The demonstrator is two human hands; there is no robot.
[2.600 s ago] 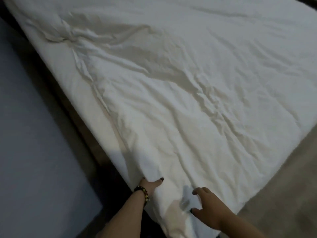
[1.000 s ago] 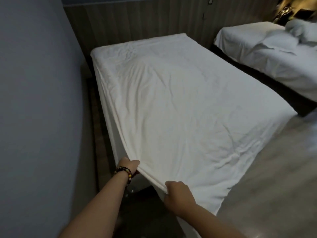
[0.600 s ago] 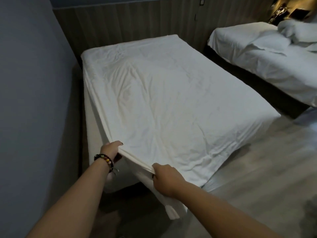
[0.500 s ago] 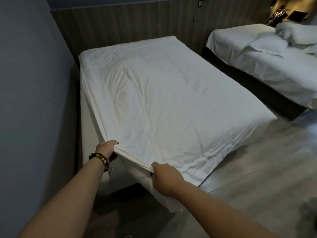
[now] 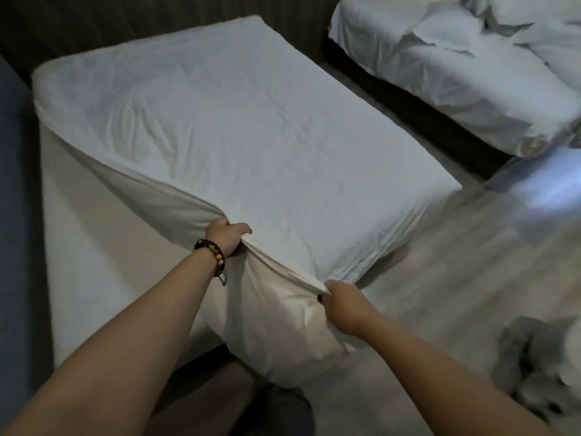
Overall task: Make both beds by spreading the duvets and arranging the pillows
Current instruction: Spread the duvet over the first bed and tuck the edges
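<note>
A white duvet (image 5: 251, 127) lies spread over the near bed (image 5: 78, 247). I hold its near corner lifted off the mattress. My left hand (image 5: 227, 238), with a beaded bracelet on the wrist, grips the duvet's edge on the left. My right hand (image 5: 344, 302) grips the same edge lower right, and the corner hangs down between them. The bare side of the mattress shows on the left. The second bed (image 5: 456, 80) stands at the upper right with rumpled pillows (image 5: 446, 26) and bedding on it.
A grey wall (image 5: 12, 184) runs close along the left of the near bed. Wooden panelling (image 5: 125, 23) backs both beds. Pale floor (image 5: 440, 278) spreads to the right, with a blurred pale heap (image 5: 540, 369) at the lower right.
Both hands have lifted the duvet's near corner higher and drawn it toward me, baring more of the mattress side. The view has tilted down.
</note>
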